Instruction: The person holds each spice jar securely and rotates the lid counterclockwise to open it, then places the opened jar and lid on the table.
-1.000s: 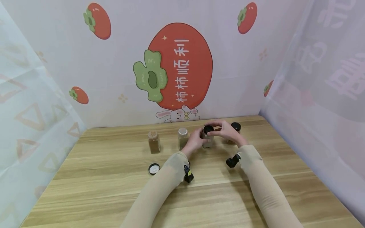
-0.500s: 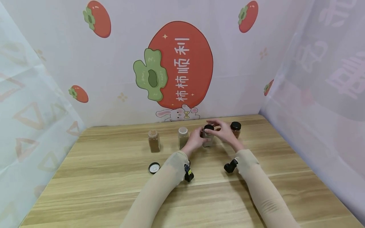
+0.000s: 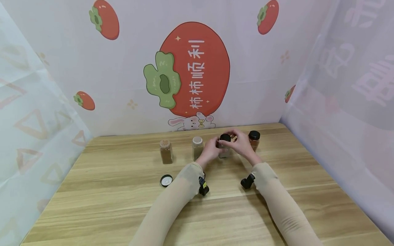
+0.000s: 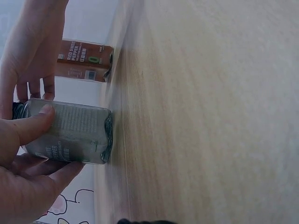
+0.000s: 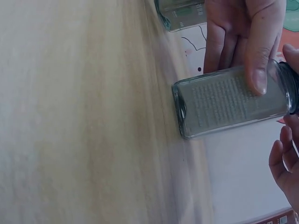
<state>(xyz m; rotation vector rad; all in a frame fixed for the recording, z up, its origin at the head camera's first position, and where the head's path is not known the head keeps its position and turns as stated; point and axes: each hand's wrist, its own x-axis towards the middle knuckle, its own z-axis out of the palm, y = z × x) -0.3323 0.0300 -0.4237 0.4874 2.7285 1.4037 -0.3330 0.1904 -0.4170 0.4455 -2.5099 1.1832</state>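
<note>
Near the back of the table stands a clear glass spice jar [image 4: 79,133] of greyish powder, with "PEPPER" on its label. My left hand [image 3: 210,150] grips its body from the left, the thumb [image 5: 259,70] lying along the glass. Around the jar's black lid [image 3: 225,137] are the curled fingers of my right hand [image 3: 242,144], thumb on the near side. Part of the lid is hidden by the fingers in both wrist views. Just right of that hand is a black-lidded jar of red sweet pepper [image 4: 84,60], partly covered by the hand in the head view.
To the left stand a jar of brown powder [image 3: 166,153] with a perforated top and a jar with a whitish top [image 3: 197,147], close to my left hand. A loose black lid [image 3: 166,180] lies inside up on the wooden table [image 3: 107,191]. A printed cloth wall [image 3: 129,68] rises behind.
My right hand has turned about the lid, its wrist swinging left and nearer to me, so more of the red sweet pepper jar shows. My left hand and the gripped jar have stayed put.
</note>
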